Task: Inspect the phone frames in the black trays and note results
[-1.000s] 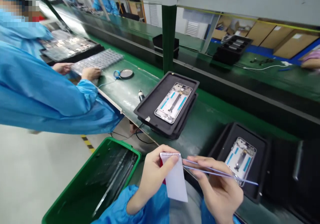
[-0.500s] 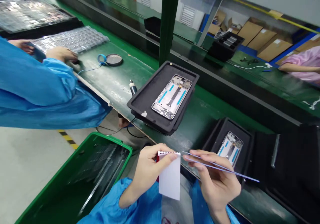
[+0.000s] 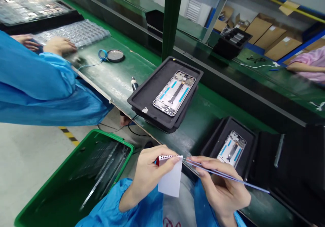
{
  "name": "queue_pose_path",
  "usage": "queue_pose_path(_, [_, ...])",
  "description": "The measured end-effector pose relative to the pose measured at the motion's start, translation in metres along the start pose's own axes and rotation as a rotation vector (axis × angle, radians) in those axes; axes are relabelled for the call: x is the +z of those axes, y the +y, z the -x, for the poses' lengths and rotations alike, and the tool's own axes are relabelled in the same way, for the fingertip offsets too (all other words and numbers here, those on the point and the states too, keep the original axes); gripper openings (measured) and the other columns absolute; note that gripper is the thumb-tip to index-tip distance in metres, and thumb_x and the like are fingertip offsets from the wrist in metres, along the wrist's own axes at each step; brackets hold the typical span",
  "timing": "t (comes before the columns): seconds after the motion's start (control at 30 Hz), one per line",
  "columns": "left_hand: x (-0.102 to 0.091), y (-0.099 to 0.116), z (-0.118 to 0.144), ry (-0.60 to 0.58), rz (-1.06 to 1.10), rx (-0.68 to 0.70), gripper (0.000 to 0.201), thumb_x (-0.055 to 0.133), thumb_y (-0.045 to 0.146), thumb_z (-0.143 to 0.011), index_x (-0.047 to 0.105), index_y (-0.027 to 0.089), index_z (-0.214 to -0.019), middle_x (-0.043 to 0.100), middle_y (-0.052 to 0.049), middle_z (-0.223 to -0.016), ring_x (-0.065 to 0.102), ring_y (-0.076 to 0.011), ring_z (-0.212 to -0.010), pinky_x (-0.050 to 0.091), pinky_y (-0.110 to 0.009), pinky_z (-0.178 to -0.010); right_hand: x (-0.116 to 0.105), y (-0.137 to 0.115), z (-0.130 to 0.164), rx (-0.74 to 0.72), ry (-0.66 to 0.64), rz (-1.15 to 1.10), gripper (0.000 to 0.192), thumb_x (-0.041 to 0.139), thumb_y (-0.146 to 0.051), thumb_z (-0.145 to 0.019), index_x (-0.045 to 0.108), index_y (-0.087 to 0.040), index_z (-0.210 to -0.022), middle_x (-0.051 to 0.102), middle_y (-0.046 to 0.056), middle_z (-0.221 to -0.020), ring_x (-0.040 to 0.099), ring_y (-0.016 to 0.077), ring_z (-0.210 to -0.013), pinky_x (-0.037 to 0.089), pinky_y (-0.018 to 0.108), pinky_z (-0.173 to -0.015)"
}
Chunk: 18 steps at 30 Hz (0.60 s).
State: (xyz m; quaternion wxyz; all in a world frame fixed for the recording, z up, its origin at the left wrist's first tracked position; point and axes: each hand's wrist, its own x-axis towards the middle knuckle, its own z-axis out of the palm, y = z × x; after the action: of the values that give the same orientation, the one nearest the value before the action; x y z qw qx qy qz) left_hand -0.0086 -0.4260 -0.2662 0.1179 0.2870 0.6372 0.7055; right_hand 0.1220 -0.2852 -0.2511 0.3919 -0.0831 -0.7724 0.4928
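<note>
Both hands work low at our lap: left hand [image 3: 149, 173] pinches a white sheet [image 3: 169, 179] by its perforated top edge, right hand [image 3: 223, 189] grips thin tweezers [image 3: 228, 176], tips at that edge. Since a second ago the sheet has barely moved; our view has swung right, dropping the co-worker's [image 3: 38, 85] head from frame. The peel looks only just started. Nearest tray [image 3: 250, 142] sits just beyond the tweezers; green bin [image 3: 73, 183] borders our left; tabletop [image 3: 203, 118] between trays is bare.
</note>
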Motion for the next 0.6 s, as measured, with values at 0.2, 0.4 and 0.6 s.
queue_pose_path(0.2, [-0.0002, 0.0022, 0.0017, -0.014, -0.030, -0.026, 0.022, 0.085, 0.022, -0.097, 0.086, 0.021, -0.076, 0.078, 0.001, -0.064, 0.067, -0.0107, -0.051, 0.049, -0.016, -0.050, 0.0018, -0.0030, 0.0038, 0.044, 0.035, -0.018, 0.041, 0.082, 0.004, -0.094, 0.081, -0.026, -0.121, 0.092, 0.005, -0.106, 0.092, 0.0269, -0.092, 0.080, 0.037, -0.082])
queue_pose_path(0.4, [-0.0008, 0.0026, 0.0039, -0.016, -0.038, -0.019, 0.024, 0.085, 0.025, -0.098, 0.086, 0.021, -0.075, 0.078, 0.001, -0.064, 0.068, -0.0113, -0.052, 0.051, -0.016, -0.053, 0.0017, -0.0050, 0.0055, 0.032, 0.043, 0.029, 0.036, 0.083, 0.002, -0.095, 0.081, -0.026, -0.118, 0.092, 0.005, -0.103, 0.092, 0.0277, -0.089, 0.080, 0.038, -0.079])
queue_pose_path(0.6, [-0.0012, 0.0033, 0.0056, -0.024, -0.037, -0.012, 0.022, 0.084, 0.022, -0.097, 0.086, 0.021, -0.075, 0.078, 0.001, -0.064, 0.069, -0.0102, -0.052, 0.050, -0.014, -0.052, 0.0014, -0.0064, 0.0071, 0.043, 0.030, 0.012, 0.037, 0.083, 0.002, -0.095, 0.081, -0.026, -0.119, 0.092, 0.004, -0.106, 0.092, 0.0257, -0.091, 0.079, 0.035, -0.082])
